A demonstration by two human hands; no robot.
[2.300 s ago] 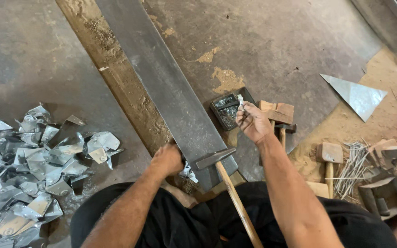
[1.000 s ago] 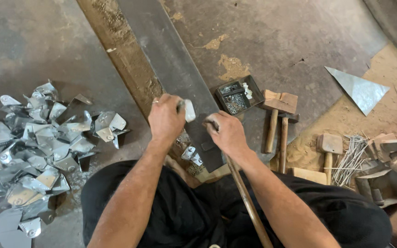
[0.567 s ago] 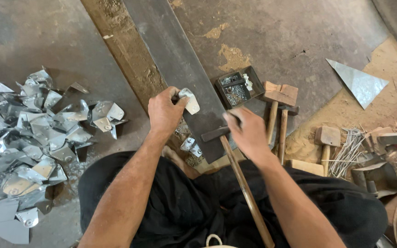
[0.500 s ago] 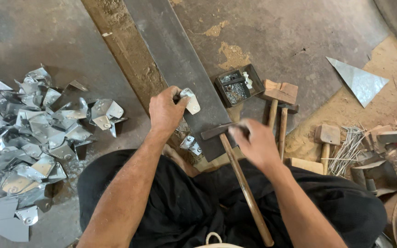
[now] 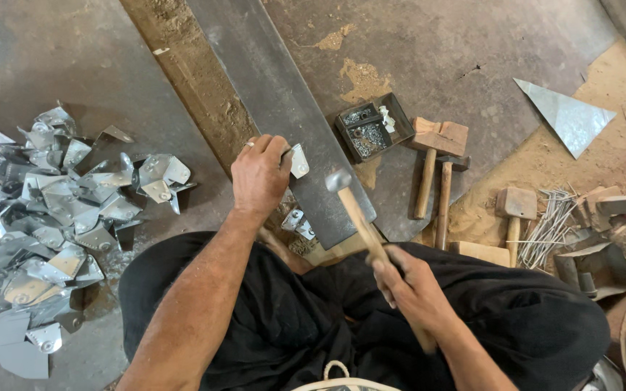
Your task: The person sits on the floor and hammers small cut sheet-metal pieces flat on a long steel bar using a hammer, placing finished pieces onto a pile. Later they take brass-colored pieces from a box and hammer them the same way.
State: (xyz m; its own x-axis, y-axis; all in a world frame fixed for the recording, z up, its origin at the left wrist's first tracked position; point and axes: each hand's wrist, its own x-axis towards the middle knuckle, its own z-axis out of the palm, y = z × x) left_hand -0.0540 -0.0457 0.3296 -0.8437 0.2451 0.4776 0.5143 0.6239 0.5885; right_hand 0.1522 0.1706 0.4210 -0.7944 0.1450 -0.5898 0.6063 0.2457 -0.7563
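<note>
My left hand [image 5: 259,176] pinches a small folded sheet-metal piece [image 5: 298,161] against the long dark steel bar [image 5: 277,101] that runs up the floor. My right hand [image 5: 409,284] grips the wooden handle of a hammer [image 5: 360,224]. Its metal head [image 5: 337,179] is raised just right of the metal piece, above the bar's near end. Two more small metal pieces [image 5: 298,221] lie by the bar's near corner, under my left wrist.
A heap of shiny cut metal pieces [image 5: 45,217] covers the floor at left. A small black tray of rivets [image 5: 373,127] sits right of the bar. Wooden mallets [image 5: 432,156], a bundle of wire rods [image 5: 545,224] and a triangular metal sheet [image 5: 563,114] lie at right.
My right hand left the rivet tray, took the hammer's handle and lifted the hammer. My left hand brought a metal piece onto the bar and holds it there.
</note>
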